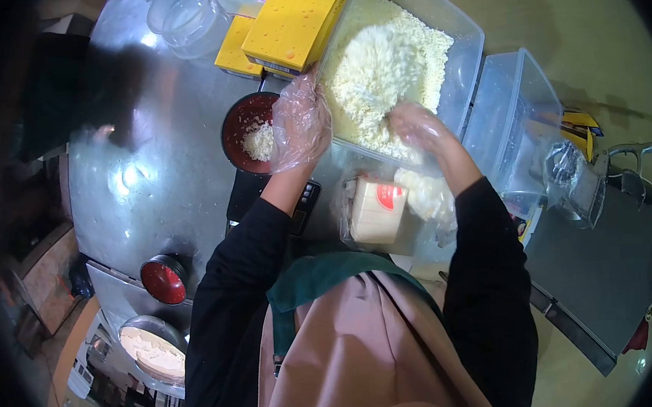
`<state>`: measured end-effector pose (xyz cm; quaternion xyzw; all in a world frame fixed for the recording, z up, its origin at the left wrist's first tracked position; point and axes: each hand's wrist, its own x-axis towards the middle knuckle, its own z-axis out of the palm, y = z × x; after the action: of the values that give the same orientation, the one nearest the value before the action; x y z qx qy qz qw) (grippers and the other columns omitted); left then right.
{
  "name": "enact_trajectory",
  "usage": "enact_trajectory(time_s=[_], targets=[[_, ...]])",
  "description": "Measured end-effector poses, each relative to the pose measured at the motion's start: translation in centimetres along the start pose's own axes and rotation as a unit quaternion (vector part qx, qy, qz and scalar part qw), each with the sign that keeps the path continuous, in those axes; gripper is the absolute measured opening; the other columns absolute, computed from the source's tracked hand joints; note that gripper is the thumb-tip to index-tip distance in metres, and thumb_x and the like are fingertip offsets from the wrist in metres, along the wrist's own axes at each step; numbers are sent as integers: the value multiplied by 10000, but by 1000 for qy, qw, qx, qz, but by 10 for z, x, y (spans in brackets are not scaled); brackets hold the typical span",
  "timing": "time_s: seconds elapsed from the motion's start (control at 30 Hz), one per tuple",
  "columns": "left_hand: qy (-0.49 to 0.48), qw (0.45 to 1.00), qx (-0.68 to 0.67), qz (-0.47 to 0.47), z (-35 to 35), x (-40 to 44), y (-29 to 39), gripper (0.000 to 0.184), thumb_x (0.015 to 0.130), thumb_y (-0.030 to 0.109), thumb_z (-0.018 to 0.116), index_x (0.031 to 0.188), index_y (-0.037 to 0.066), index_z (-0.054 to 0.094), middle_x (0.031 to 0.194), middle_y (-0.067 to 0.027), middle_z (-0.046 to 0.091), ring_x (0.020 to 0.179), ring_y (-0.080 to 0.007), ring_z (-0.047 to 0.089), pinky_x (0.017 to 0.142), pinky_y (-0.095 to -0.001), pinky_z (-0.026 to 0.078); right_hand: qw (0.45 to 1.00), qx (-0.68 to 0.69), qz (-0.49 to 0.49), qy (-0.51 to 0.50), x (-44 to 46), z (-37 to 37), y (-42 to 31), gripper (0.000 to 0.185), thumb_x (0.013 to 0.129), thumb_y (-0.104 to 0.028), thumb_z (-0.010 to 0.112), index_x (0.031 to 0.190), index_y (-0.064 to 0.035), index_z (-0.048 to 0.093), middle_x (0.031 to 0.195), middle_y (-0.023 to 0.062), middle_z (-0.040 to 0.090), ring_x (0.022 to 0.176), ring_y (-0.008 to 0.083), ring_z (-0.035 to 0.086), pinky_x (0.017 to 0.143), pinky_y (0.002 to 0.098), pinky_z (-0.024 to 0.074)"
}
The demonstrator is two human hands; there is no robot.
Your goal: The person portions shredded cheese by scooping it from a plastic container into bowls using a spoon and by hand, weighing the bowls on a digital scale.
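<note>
My left hand (302,126), in a clear plastic glove, is at the left wall of a large clear plastic tub (467,23); its fingers are curled at the rim and partly hidden. Grated cheese (377,64) fills much of this tub, heaped in the middle and blurred there. At the tub's near right part, my right hand (423,127), also gloved, touches the cheese and is smeared by motion. Left of my left hand, a dark bowl with a red inside (241,122) holds a little grated cheese. It stands on a black digital scale (246,198).
Yellow boxes (294,24) stand beside the tub's far left. A wrapped pale block (378,209) with a red label lies in front. To the right is another clear container (512,107). A second red-lined bowl (163,280) and a clear jar (188,20) sit at left.
</note>
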<state>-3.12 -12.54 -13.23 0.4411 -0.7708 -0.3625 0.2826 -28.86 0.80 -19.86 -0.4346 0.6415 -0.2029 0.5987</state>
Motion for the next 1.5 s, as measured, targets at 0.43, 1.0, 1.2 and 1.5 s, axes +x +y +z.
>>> enact_trajectory(time_s=[0.43,1.0,1.2,1.5], targets=[[-1,1000,-2,-26,1,2,2,300,894,99,470,1175,74,570,1026,-263,590,971,-440,554,800,-489,449,847,-437,75,293,-52,20,-136,323,929,-293,468,1054,-25,600,868,226,639,839,391,607,743,467,466],[-15,999,14,-37,3,-1,7,326,904,95,457,1216,82,550,1071,-265,582,1005,-429,557,842,-466,448,965,-193,175,30,-35,37,-84,370,856,-269,442,936,48,616,933,259,625,845,356,620,785,450,457],[20,999,28,-2,10,-1,-3,326,876,58,479,1195,43,544,998,-248,591,932,-423,559,800,-479,449,922,-351,36,160,-60,-2,-108,285,896,-293,499,919,-31,609,872,227,625,786,361,598,706,430,467],[1,998,57,-6,10,0,1,382,869,26,468,1246,48,524,984,-275,572,918,-441,544,795,-481,425,837,-414,-26,356,27,-50,-92,240,907,-222,461,903,-63,641,785,190,632,755,339,612,689,423,491]])
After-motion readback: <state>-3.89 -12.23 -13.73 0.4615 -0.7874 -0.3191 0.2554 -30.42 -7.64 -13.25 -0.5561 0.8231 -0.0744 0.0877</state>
